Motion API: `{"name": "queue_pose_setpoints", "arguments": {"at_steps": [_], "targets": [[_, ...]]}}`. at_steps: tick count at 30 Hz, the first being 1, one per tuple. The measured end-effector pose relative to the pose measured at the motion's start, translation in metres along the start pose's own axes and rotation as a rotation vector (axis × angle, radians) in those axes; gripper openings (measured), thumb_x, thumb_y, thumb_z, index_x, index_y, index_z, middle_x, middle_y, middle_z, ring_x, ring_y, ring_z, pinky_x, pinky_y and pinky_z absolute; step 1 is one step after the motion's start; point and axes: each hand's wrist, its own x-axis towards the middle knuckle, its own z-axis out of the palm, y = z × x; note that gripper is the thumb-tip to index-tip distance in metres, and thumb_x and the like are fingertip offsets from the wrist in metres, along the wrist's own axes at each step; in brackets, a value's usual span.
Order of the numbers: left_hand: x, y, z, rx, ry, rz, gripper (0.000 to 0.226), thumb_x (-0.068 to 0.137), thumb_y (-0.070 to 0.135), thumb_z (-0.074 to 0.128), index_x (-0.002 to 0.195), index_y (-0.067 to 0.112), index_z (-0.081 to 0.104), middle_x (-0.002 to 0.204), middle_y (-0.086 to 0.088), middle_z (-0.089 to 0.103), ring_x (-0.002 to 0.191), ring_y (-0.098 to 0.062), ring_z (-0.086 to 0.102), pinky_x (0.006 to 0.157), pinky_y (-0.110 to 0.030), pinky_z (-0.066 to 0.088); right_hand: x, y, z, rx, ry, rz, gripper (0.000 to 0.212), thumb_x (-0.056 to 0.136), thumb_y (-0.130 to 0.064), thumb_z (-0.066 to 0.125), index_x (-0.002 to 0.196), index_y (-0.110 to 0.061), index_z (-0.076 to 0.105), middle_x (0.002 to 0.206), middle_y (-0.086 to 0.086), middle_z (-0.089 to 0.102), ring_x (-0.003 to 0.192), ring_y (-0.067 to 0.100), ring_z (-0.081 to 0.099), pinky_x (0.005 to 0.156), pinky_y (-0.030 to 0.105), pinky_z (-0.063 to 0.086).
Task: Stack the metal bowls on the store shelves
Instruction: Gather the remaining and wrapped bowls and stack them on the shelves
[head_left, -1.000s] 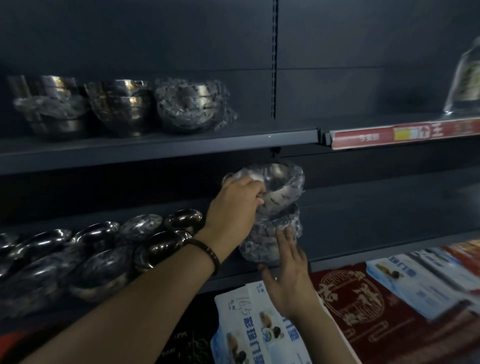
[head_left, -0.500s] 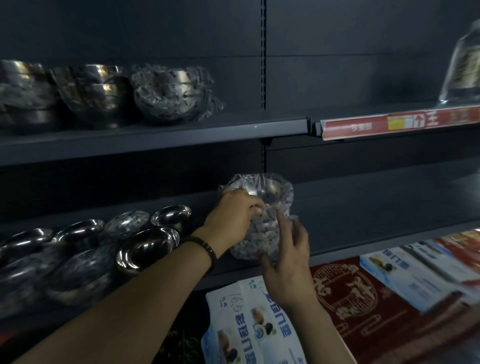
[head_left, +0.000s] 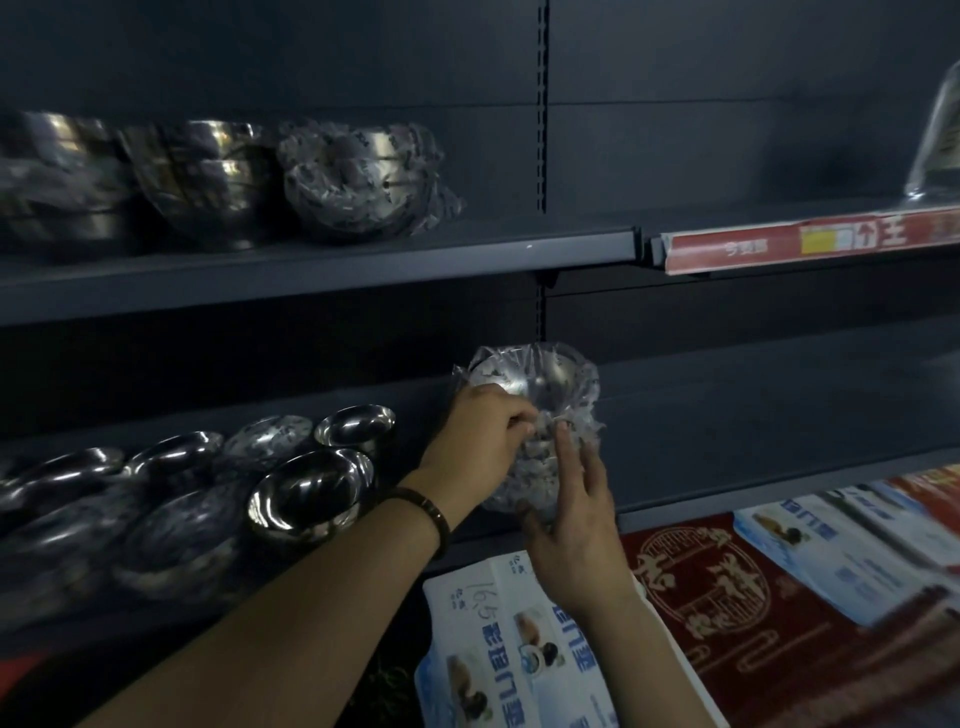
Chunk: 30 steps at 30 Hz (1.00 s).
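Silver bowls (head_left: 306, 493) in clear, grey-printed wrap (head_left: 540, 395) sit on dark grey shelves (head_left: 363, 265) beside a red price strip (head_left: 810, 244).

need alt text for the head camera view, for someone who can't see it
Both hands, left hand and right hand, hold a plastic-wrapped stack of metal bowls on the dark middle shelf. Loose bowls lie to its left; more stacks sit on the shelf above.

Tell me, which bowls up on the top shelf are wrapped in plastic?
The rightmost stack of bowls on the top shelf. Crinkly printed plastic covers it; the middle stack beside it is bare, shiny metal.
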Motion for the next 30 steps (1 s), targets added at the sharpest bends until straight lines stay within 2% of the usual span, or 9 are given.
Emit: {"name": "queue_pose_setpoints", "arguments": {"at_steps": [2,4,8,11,13,17,21,24,30], "targets": [[-0.015,-0.002,-0.008,0.0,0.057,0.075,0.028,0.099,0.024,0.072,0.128,0.024,0.075,0.12,0.007,0.068,0.112,-0.009,0.061,0.098,-0.031,0.055,0.001,0.0,0.001,-0.011,-0.002,0.002,0.102,0.098,-0.016,0.068,0.164,-0.05,-0.002,0.174,0.001,0.004,0.158,0.033,0.016,0.124,0.058,0.032],[-0.033,-0.01,-0.019,0.051,0.079,0.099,0.035,0.098,0.027,0.073,0.133,0.027,0.072,0.123,0.011,0.065,0.115,-0.008,0.057,0.098,-0.029,0.053,0.003,0.002,0.001,0.003,0.004,-0.009,0.103,0.096,-0.015,0.07,0.166,-0.046,0.001,0.172,0.006,0.014,0.157,0.033,0.023,0.122,0.057,0.035],[-0.079,-0.046,-0.048,0.193,0.085,-0.007,0.031,0.097,0.033,0.073,0.127,0.033,0.07,0.118,0.016,0.059,0.109,-0.005,0.052,0.088,-0.027,0.053,0.004,0.002,0.002,0.01,-0.002,0.021,0.101,0.096,-0.014,0.07,0.166,-0.043,0.003,0.169,0.007,0.022,0.152,0.034,0.032,0.122,0.053,0.036],[-0.11,-0.079,-0.07,0.305,0.091,-0.122,0.027,0.093,0.032,0.076,0.119,0.032,0.071,0.118,0.013,0.061,0.112,-0.013,0.056,0.087,-0.034,0.056,-0.001,-0.005,0.008,-0.008,0.001,0.052,0.099,0.097,-0.015,0.067,0.166,-0.043,0.002,0.169,0.007,0.018,0.152,0.037,0.029,0.121,0.056,0.036],[-0.128,-0.094,-0.082,0.357,0.067,-0.206,0.025,0.093,0.036,0.075,0.117,0.032,0.069,0.121,0.013,0.061,0.116,-0.016,0.058,0.086,-0.034,0.056,-0.007,-0.009,0.013,-0.051,0.004,0.04,0.097,0.097,-0.014,0.067,0.167,-0.038,0.003,0.171,0.009,0.012,0.154,0.039,0.024,0.122,0.055,0.034],[-0.157,-0.109,-0.093,0.408,0.026,-0.3,0.027,0.099,0.038,0.068,0.125,0.032,0.067,0.13,0.014,0.06,0.121,-0.014,0.056,0.083,-0.031,0.055,-0.017,-0.017,0.025,-0.113,-0.061,0.047,0.095,0.099,-0.018,0.066,0.168,-0.034,0.002,0.174,0.008,-0.003,0.161,0.037,0.007,0.125,0.056,0.028],[-0.17,-0.122,-0.09,0.457,0.05,-0.256,0.019,0.098,0.026,0.067,0.116,0.033,0.07,0.121,0.015,0.064,0.125,-0.015,0.049,0.09,-0.035,0.057,-0.025,-0.016,0.034,-0.14,-0.126,0.052,0.099,0.1,-0.02,0.066,0.167,-0.039,-0.004,0.174,0.002,-0.011,0.162,0.034,0.002,0.123,0.057,0.035],[-0.17,-0.13,-0.087,0.491,0.063,-0.233,0.023,0.099,0.019,0.067,0.117,0.031,0.073,0.119,0.013,0.068,0.121,-0.017,0.051,0.101,-0.031,0.048,-0.028,-0.015,0.036,-0.145,-0.154,0.073,0.1,0.1,-0.017,0.067,0.167,-0.039,-0.004,0.174,0.0,-0.016,0.163,0.032,0.002,0.122,0.055,0.037],[-0.166,-0.138,-0.083,0.492,0.098,-0.205,0.025,0.093,0.012,0.073,0.111,0.028,0.074,0.114,0.01,0.069,0.115,-0.02,0.057,0.096,-0.035,0.053,-0.025,-0.013,0.034,-0.155,-0.168,0.088,0.101,0.1,-0.018,0.068,0.167,-0.04,-0.005,0.173,-0.005,-0.021,0.163,0.031,0.004,0.117,0.056,0.043]]}}
